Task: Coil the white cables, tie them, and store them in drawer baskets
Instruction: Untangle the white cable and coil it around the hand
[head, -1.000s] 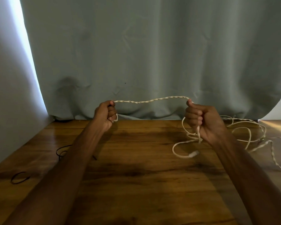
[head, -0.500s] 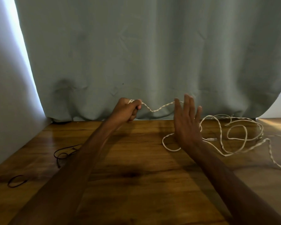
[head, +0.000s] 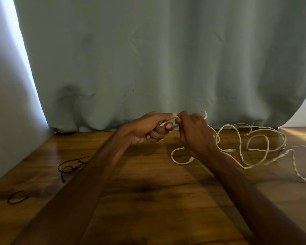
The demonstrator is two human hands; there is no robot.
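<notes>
1. Left hand (head: 147,129), right hand (head: 193,133): earlier apart, now meeting; coiling begins.
2. Grip: both curl tightly round the white cable (head: 240,156).
3. Remainder: loose on the table (head: 148,200), 3 o'clock of the hands.

A pale grey-green curtain (head: 148,59) hangs in soft folds across the whole back of the scene, its hem bunched where it meets the far edge of a wooden counter (head: 148,200). The counter top is warm brown with dark grain streaks and a slight sheen. A plain pale wall (head: 5,121) closes the left side, and a bright strip of daylight (head: 25,59) runs down between wall and curtain. At far right, a sunlit patch (head: 297,131) falls on the wood
</notes>
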